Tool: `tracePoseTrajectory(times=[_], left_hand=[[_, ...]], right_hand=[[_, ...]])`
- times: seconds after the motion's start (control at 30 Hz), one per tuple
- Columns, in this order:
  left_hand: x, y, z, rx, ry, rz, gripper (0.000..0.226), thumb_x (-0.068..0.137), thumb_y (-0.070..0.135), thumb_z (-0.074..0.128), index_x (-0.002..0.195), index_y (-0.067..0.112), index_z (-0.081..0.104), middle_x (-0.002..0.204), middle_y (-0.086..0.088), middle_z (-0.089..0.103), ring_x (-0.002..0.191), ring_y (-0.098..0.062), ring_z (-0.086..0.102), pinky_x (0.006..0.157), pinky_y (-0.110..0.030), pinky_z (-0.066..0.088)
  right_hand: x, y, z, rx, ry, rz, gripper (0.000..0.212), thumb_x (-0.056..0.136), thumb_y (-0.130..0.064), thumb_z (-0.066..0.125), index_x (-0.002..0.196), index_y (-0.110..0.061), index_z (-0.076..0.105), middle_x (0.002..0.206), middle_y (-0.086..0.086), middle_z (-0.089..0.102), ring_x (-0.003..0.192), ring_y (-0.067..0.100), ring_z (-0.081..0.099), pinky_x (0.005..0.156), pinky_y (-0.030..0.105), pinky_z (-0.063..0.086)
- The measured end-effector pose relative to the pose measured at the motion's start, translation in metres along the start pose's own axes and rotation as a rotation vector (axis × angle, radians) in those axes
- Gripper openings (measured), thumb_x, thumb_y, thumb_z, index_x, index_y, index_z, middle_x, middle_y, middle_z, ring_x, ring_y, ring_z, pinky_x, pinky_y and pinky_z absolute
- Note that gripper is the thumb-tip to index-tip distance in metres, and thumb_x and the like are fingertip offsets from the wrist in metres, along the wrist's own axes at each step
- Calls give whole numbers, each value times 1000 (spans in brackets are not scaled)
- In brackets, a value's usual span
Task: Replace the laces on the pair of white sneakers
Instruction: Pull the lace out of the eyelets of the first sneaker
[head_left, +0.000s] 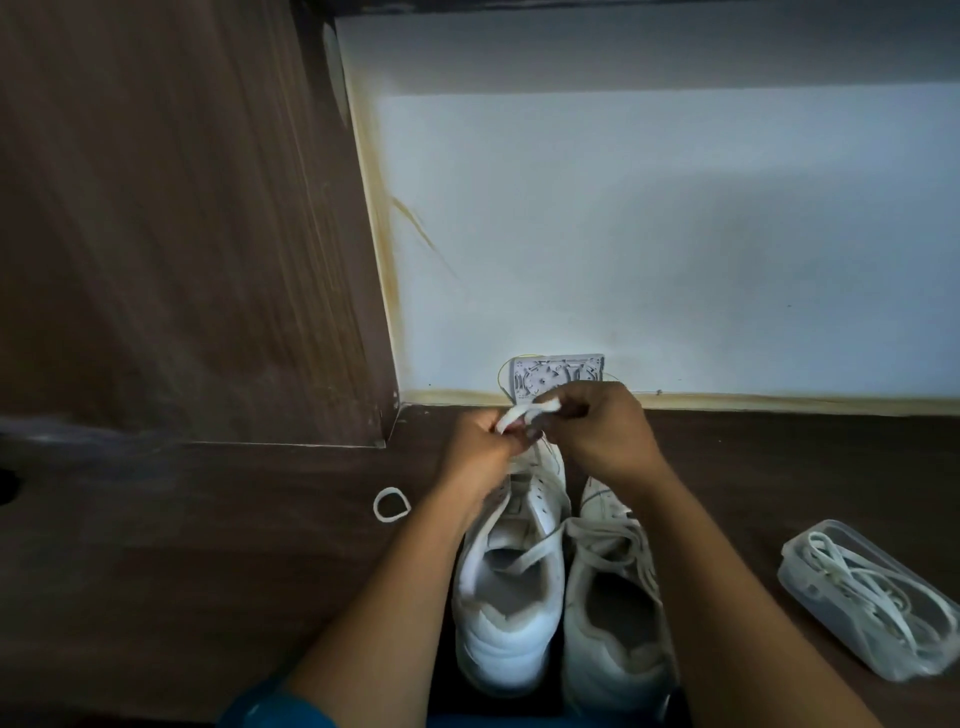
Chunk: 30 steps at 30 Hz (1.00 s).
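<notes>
Landmark: left sneaker (511, 582) stood on the desk (208, 571), heel toward the person, toe away, its long axis running straight out from the body.
Lace: the white lace (519, 413) was held above that sneaker's toe end.
Left hand (478, 441): pinched the lace at the toe's left side.
Right hand (597, 431): pinched the lace at the toe's right side, about as near as the left hand.
Right sneaker (613, 613): lay parallel, touching the landmark's right side, loosely laced.
Judgement: threading would likely run from the toe back toward the heel.
Spare laces (872, 587): lay in a clear box (795, 571), well right of the landmark.

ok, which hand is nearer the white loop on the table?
Left. The left hand is up and right of the white loop, apart from it; the right hand is farther right, beyond the left hand.
</notes>
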<state>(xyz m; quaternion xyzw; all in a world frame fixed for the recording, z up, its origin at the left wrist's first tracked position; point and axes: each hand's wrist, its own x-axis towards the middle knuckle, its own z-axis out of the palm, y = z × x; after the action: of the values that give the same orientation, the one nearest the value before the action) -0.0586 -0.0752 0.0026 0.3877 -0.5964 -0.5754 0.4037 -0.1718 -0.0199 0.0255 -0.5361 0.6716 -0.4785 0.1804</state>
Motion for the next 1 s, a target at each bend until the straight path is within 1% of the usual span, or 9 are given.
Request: tracePoseTrajectory(times=[0.1, 0.17, 0.33, 0.47, 0.57, 0.63, 0.83, 0.9, 1.0], left_hand=[[-1, 11, 1, -217, 42, -20, 16, 82, -6, 62, 72, 7, 60, 64, 5, 66, 54, 5, 60, 51, -7, 45], [-1, 15, 0, -244, 34, -38, 8, 85, -2, 61, 79, 4, 62, 68, 4, 66, 51, 7, 58, 45, -6, 40], [-3, -1, -8, 74, -105, -152, 28, 80, -10, 55, 81, 15, 67, 71, 0, 65, 64, -9, 59, 54, -16, 46], [-2, -3, 1, 124, -38, -22, 17, 80, -7, 63, 71, 7, 65, 68, -5, 63, 62, -12, 58, 60, -20, 48], [0, 10, 2, -110, 82, 45, 24, 86, -5, 59, 70, 13, 62, 63, 9, 64, 55, 7, 59, 57, -6, 45], [0, 12, 2, -119, 70, 47, 22, 87, -2, 58, 72, 14, 63, 66, 10, 66, 61, 5, 61, 59, -7, 46], [-3, -6, -3, 192, -156, -117, 31, 79, -10, 54, 73, 16, 68, 64, 3, 65, 62, -11, 59, 59, -21, 47], [-4, -6, 0, 206, -142, -23, 30, 81, -5, 64, 63, 20, 67, 51, 10, 62, 52, -3, 56, 58, -21, 44], [-6, 6, 4, 65, -1, 96, 31, 82, -6, 62, 64, 19, 67, 52, 13, 65, 52, 4, 58, 60, -17, 48]], right_hand=[[-3, 6, -2, -378, -266, 13, 13, 80, -12, 69, 68, -15, 67, 62, -10, 52, 66, 11, 50, 58, 22, 34], [-4, 9, 5, -484, -249, 12, 25, 85, -18, 65, 60, -19, 63, 62, -8, 55, 67, 11, 49, 53, 20, 30], [4, -5, 7, -151, 229, -97, 35, 85, -17, 63, 54, -13, 49, 45, -3, 42, 47, 2, 45, 50, 16, 30], [2, -1, 9, -106, 67, -23, 19, 83, -8, 62, 64, -7, 62, 61, 7, 62, 64, 21, 58, 63, 30, 43], [-3, 5, 6, -174, -87, 54, 23, 77, 1, 57, 71, -17, 69, 71, -1, 64, 70, 16, 57, 66, 28, 42], [-6, 6, 8, -338, -207, 29, 23, 79, -6, 62, 57, -13, 60, 60, 1, 56, 58, 13, 48, 60, 26, 37], [2, -12, 4, -62, 272, -55, 38, 86, -13, 63, 53, -6, 45, 50, 10, 44, 50, 15, 37, 52, 28, 30], [1, -12, 4, -49, 223, -60, 39, 88, -17, 63, 56, 0, 47, 55, 19, 51, 52, 21, 43, 53, 29, 34], [-3, -6, 4, 50, 21, 86, 36, 85, -12, 63, 53, -13, 47, 52, 3, 46, 51, 14, 42, 52, 25, 32]])
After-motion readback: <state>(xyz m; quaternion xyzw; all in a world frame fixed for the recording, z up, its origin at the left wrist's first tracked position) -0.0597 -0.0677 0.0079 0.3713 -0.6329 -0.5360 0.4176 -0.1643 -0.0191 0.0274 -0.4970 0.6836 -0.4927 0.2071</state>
